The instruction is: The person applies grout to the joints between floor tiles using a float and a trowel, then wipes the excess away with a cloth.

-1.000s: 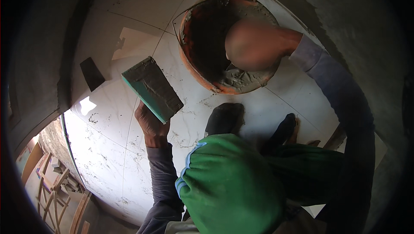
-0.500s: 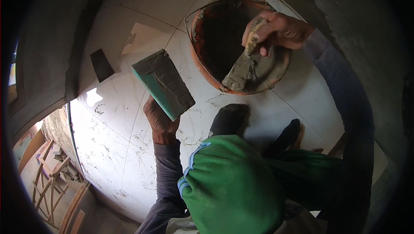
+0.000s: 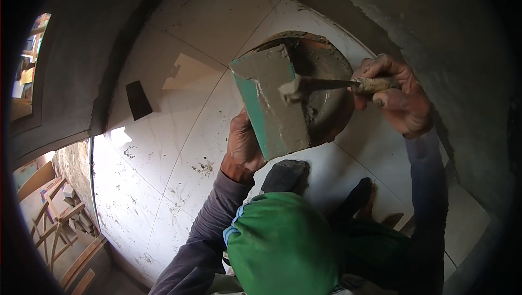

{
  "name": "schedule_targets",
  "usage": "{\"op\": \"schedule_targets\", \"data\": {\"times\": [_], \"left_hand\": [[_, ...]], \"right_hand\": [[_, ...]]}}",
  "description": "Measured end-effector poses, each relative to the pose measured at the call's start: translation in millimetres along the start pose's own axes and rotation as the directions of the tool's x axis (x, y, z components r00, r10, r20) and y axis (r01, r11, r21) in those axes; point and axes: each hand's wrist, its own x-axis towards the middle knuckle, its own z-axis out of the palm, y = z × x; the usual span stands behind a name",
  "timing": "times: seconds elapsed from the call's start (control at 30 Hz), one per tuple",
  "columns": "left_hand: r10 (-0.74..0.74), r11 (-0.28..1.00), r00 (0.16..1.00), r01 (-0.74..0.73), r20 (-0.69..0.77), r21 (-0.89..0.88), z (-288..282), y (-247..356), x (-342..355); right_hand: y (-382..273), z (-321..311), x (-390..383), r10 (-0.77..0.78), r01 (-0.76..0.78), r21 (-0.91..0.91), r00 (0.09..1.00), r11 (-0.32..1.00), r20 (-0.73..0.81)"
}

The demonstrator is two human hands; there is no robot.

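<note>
My left hand (image 3: 244, 143) is closed under a green plastering float (image 3: 254, 114), whose upturned face carries a thick layer of grey mortar (image 3: 267, 77). In my right hand (image 3: 399, 95) is a small mortar-caked trowel (image 3: 331, 84), gripped by its handle. A lump of mortar clings to the trowel's end, which is over the float's right part; whether they touch I cannot tell. Beneath both tools stands an orange bucket (image 3: 340, 61) with wet mortar inside. The float hides its left side.
Pale floor tiles (image 3: 179, 148) spattered with mortar surround the bucket. A dark flat piece (image 3: 138, 100) and a light torn sheet (image 3: 187, 73) lie to the left. Grey walls rise at left and right. Wooden pieces (image 3: 57, 230) are at the lower left, beyond the floor's edge.
My left hand has brought the float rightward over the bucket. My right hand has lifted the trowel out of the bucket, shifting right and turning the blade toward the float.
</note>
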Motion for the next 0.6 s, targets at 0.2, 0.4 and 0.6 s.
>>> {"op": "schedule_targets", "data": {"times": [0.2, 0.4, 0.6], "left_hand": [[-0.165, 0.939, 0.982, 0.186, 0.097, -0.29, 10, -24, 18], [-0.143, 0.929, 0.971, 0.199, 0.193, -0.312, -4, -16, 20], [0.105, 0.985, 0.981, -0.08, 0.166, -0.151, -11, 27, 5]], "right_hand": [[31, 29, -27, -0.314, 0.216, -0.462, 0.938, 0.86, -0.146], [40, 22, -52, -0.435, 0.215, -0.709, 0.889, 0.672, -0.142], [27, 5, -43, -0.137, 0.067, -0.904, 0.991, 0.423, 0.009]]}}
